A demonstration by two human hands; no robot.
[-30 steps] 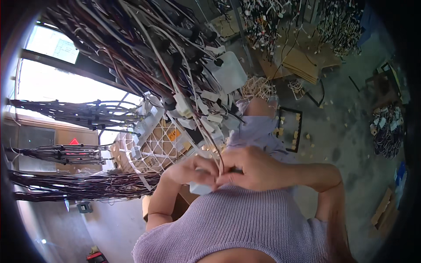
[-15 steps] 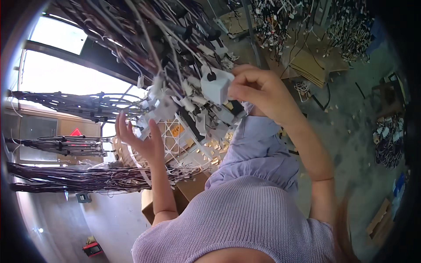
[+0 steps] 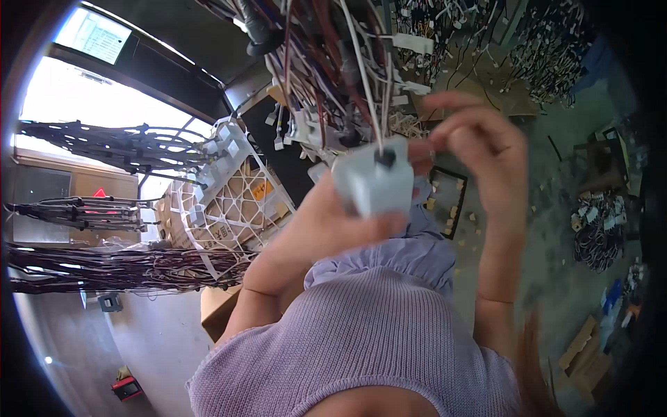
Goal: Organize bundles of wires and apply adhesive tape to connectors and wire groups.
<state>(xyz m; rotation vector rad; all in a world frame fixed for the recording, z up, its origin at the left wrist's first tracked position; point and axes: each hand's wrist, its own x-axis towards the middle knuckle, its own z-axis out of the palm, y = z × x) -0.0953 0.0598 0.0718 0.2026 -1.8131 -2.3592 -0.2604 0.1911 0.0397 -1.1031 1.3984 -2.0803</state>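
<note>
One pale grey, blocky plastic connector point(image 3: 374, 182) hangs from one wire bundle point(image 3: 333, 62) at picture centre; the left hand point(image 3: 333, 222) cups it from below, fingers curled round it. The right hand point(image 3: 479, 149) sits just beside it, fingertips pinched together; whether they grip anything I cannot tell.

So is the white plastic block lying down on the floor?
No, the white plastic block is held up in the left hand, hanging from wires.

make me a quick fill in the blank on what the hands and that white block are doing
1. The left hand holds a ____ plastic connector block.
2. A bundle of wires hangs ____ the block.
3. The right hand is raised to the ____ of the block.
4. The person wears a ____ knitted top.

Missing words: white; above; right; purple
</note>
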